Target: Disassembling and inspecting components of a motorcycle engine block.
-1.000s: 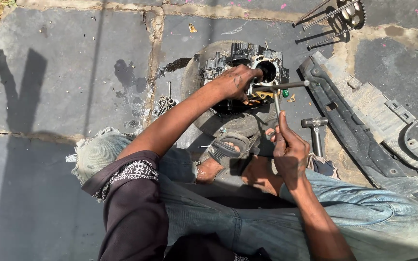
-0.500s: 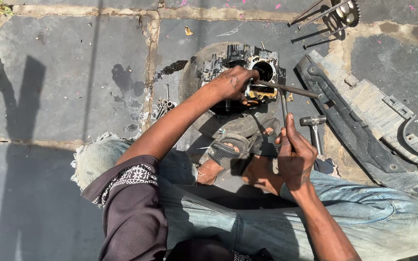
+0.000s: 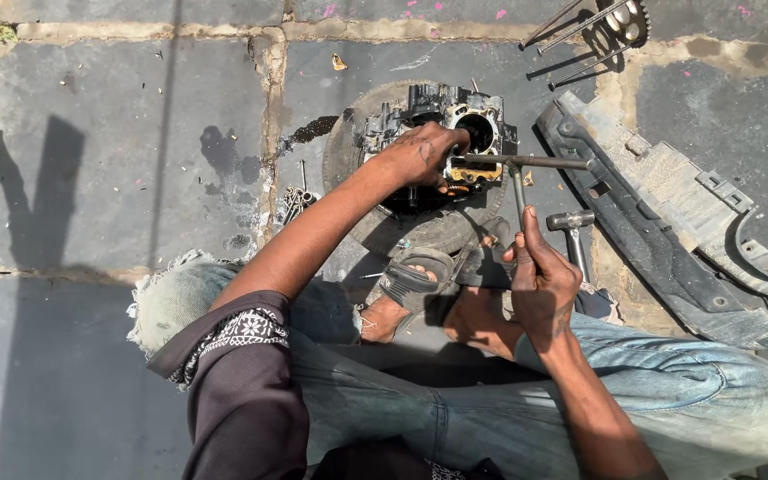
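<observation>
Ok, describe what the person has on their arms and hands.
Both hands are bare: no gloves, rings or watch show on the left hand or the right hand. The left arm has a dark sleeve pushed above the elbow, its cuff patterned black and white. The right forearm is uncovered. A small dark marking sits on the left hand.

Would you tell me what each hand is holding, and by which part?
The right hand grips the T-shaped wrench by its long shaft's end. The left hand rests on the engine block.
</observation>
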